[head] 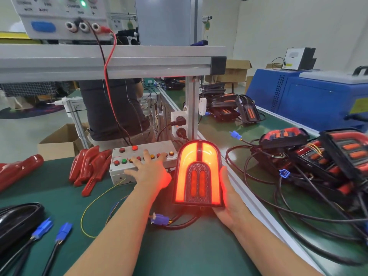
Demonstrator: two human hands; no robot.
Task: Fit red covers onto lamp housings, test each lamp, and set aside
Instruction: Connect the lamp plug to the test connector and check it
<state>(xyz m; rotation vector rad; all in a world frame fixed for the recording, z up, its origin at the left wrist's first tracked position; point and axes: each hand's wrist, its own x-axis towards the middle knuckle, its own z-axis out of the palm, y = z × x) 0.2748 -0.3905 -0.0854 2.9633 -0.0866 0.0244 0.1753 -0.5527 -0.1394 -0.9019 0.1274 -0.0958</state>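
An arch-shaped lamp point(199, 174) with its red cover fitted glows bright orange-red at the middle of the bench. My right hand point(229, 204) holds it from below and from the right, face up toward me. My left hand point(148, 172) lies flat with spread fingers on the grey button box point(143, 156), its fingertips on the row of coloured buttons. The lamp's cable runs to a blue connector point(160, 219) on the green mat. Several loose red covers point(89, 166) lie left of the box.
Lamps with black cables point(318, 156) are piled on the conveyor to the right, more point(233, 108) farther back. Blue-plug leads point(51, 230) and a black housing point(16, 218) lie at the lower left. A power supply point(59, 16) sits on the shelf above. A person stands behind the bench.
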